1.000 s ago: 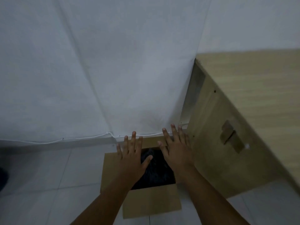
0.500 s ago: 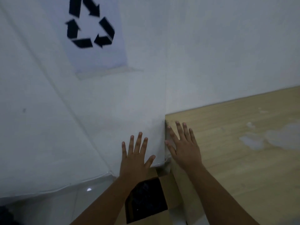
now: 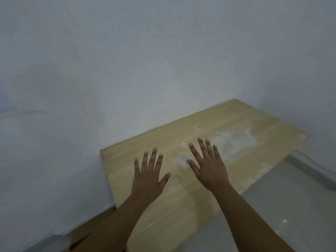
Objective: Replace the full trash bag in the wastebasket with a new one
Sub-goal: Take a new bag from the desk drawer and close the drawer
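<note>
Head view. At the bottom left edge, only a brown cardboard corner [image 3: 80, 241] shows beside the left forearm, too cut off to tell whether it belongs to the wastebasket; no trash bag can be made out. Half a second earlier the dark opening of the cardboard box lay below the hands; that opening has now passed out of frame. The left hand [image 3: 148, 176] and right hand [image 3: 209, 166] are both spread flat, palms down, fingers splayed wide and holding nothing, over the light wooden tabletop [image 3: 227, 124]; contact with the surface cannot be judged. Pale, dusty smears [image 3: 234, 140] mark the wood beyond the right hand. Grey floor [image 3: 291, 197] lies to the right, and white wall [image 3: 127, 60] closes the corner; the recycling sign seen earlier is no longer visible.
</note>
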